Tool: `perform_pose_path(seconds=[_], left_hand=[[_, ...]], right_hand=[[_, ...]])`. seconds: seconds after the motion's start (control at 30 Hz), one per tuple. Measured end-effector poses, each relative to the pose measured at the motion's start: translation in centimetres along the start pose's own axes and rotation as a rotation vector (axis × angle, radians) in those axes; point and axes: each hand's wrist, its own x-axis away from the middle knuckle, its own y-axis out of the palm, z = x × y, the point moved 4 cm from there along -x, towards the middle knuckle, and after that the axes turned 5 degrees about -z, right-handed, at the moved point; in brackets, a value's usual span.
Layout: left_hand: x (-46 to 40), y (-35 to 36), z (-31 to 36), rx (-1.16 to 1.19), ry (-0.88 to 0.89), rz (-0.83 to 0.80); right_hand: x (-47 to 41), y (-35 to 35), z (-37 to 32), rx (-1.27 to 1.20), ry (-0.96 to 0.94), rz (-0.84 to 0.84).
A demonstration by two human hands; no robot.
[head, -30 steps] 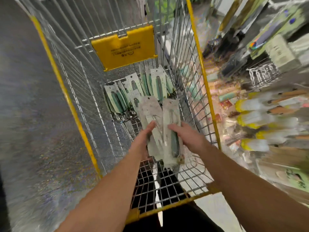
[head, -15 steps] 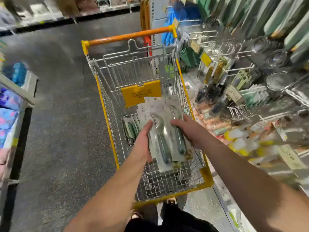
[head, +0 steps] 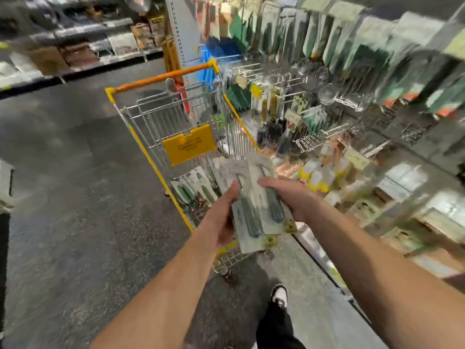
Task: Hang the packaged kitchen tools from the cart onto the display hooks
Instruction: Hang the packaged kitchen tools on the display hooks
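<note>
Grey speckled floor (head: 75,222) fills the left of the aisle you stand in, while the display wall (head: 377,84) on your right runs deep with hanging goods, blurred past reading, its wire display hooks (head: 279,84) jutting toward the aisle. Between them sits the wire cart (head: 176,127), yellow along its rim with an orange handle bar at the far end and a yellow placard (head: 190,144) hanging inside its far wall. More carded tools (head: 193,188) lie in the cart's basket, low against the left side. You hold a fanned stack of packaged kitchen tools (head: 254,197) above the near end of the cart, pale cards with dark green handles under clear blisters, tops tilted away from you. Your left hand (head: 221,222) grips the stack's left edge, thumb laid across the front of the cards. Your right hand (head: 286,195) clasps the right side, fingers curled over the front of the top card. Below your arms, a black trouser leg ends in a black-and-white shoe (head: 278,295) on the floor beside the cart's near wheel.
</note>
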Motion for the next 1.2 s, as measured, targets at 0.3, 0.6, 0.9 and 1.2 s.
perform_pose_path(seconds=[0.3, 0.6, 0.9, 1.2], left_hand=[[6.3, 11.1, -7.3, -0.039, -0.115, -0.233], [15.5, 24.2, -21.2, -0.213, -0.148, -0.360], [27.6, 38.8, -39.3, -0.148, -0.234, -0.497], [34.6, 49.7, -46.8, -0.261, -0.200, -0.617]], right_hand=[[15.9, -7.4, 1.2, -0.024, -0.189, 0.315], [37.2, -15.6, 8.2, 0.032, -0.314, 0.473], [60.8, -22.7, 16.6, 0.042, -0.264, 0.613], [78.1, -27.6, 18.3, 0.020, -0.441, 0.984]])
